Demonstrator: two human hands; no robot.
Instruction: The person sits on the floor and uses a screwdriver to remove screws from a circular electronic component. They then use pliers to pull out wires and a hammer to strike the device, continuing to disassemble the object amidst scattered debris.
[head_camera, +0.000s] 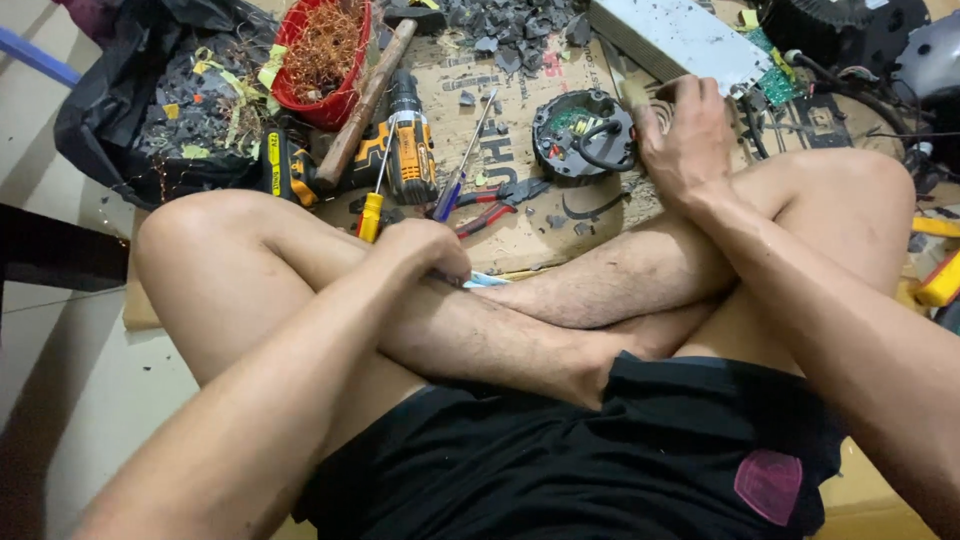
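I sit cross-legged on cardboard (520, 235). My left hand (428, 250) rests on my shin, closed in a fist, with a small pale blue object (487, 282) poking out under it. A yellow-handled screwdriver (371, 212), a blue-handled screwdriver (450, 195) and red-handled pliers (497, 205) lie just beyond it. My right hand (688, 130) hovers with curled fingers beside a round black motor housing (585, 132). What the right hand's fingers hold is hidden.
A red basket of copper wire (325, 50), a wooden-handled hammer (366, 100) and a yellow-and-black cordless drill (408, 150) lie at the back left beside a black bag of scraps (150, 105). A grey metal case (680, 38), a green circuit board (772, 78) and black cables lie at the back right.
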